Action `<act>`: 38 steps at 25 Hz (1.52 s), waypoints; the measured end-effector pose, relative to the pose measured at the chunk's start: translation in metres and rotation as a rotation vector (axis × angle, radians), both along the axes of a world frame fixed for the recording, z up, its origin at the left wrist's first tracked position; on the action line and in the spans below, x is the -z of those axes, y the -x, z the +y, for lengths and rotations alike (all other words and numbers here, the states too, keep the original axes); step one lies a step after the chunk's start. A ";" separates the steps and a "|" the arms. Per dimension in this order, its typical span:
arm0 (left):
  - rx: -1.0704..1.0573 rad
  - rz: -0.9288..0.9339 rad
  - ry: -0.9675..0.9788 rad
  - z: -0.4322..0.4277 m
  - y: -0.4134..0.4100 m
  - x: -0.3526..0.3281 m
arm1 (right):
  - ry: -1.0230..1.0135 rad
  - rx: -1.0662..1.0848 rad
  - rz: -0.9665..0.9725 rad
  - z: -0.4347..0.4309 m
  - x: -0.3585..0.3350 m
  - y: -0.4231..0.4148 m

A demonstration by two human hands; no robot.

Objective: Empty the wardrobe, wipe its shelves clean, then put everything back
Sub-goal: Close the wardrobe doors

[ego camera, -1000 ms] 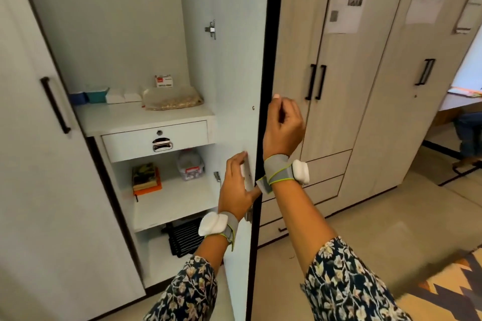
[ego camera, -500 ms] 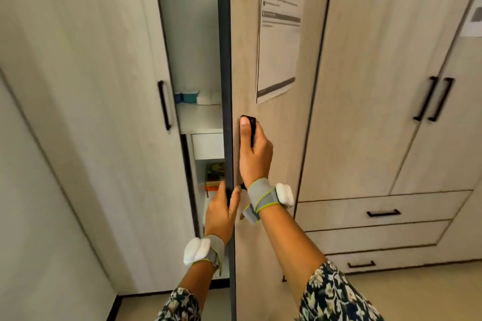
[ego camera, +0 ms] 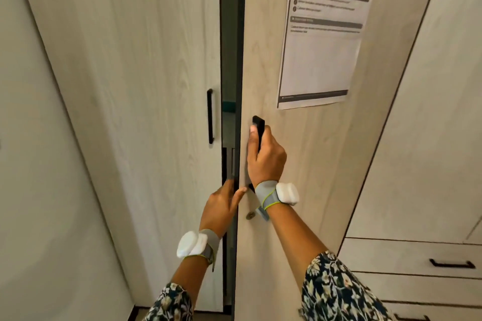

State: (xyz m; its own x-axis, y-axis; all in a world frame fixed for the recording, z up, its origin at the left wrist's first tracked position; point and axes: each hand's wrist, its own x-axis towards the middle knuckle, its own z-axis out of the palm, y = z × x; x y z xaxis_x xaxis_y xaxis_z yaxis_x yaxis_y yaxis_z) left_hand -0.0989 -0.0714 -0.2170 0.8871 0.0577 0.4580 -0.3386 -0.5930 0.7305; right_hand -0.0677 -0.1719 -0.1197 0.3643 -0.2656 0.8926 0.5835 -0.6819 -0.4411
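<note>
Head view: the wardrobe (ego camera: 228, 34) stands straight ahead of me and close. Its two pale wood-grain doors are almost together, with only a narrow dark strip of the inside showing between them. My right hand (ego camera: 264, 161) is curled round the black handle (ego camera: 258, 128) of the right door (ego camera: 263, 47), thumb laid up along the handle's left side, and the top of the handle sticks out above my fingers. My left hand (ego camera: 224, 206) is lower and nearer to me, holding the free edge of that same door. Its fingers reach round the edge into the gap and are hidden there, and the thumb lies across the door's front face.

Just right of that thumb is a small round keyhole (ego camera: 250, 215). High on the right door hangs a printed paper notice (ego camera: 323, 34), its text too blurred to read. The left door (ego camera: 143, 73) carries its own black bar handle (ego camera: 210, 116) close to the gap. In the gap, level with that bar's top, a small teal thing (ego camera: 229, 106) shows. Each of my wrists wears a grey strap with a white pod, the left one (ego camera: 191, 243) and the right one (ego camera: 287, 193), above floral sleeves. To the far right a neighbouring cabinet has drawers with a black pull (ego camera: 452, 264).
</note>
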 end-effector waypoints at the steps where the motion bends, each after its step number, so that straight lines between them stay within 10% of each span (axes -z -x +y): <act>1: -0.002 -0.009 0.013 0.006 -0.010 0.000 | -0.005 0.016 0.007 0.006 -0.001 -0.008; 38: -0.404 0.050 0.236 0.032 -0.204 -0.017 | 0.030 0.039 0.190 0.064 -0.002 -0.194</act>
State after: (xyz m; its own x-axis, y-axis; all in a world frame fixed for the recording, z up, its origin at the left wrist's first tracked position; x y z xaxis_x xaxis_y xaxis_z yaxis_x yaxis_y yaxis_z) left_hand 0.1054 -0.0392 -0.1998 0.7926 0.5007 0.3480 -0.0756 -0.4856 0.8709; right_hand 0.1260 -0.1075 -0.1182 0.5172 -0.2574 0.8162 0.4642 -0.7169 -0.5202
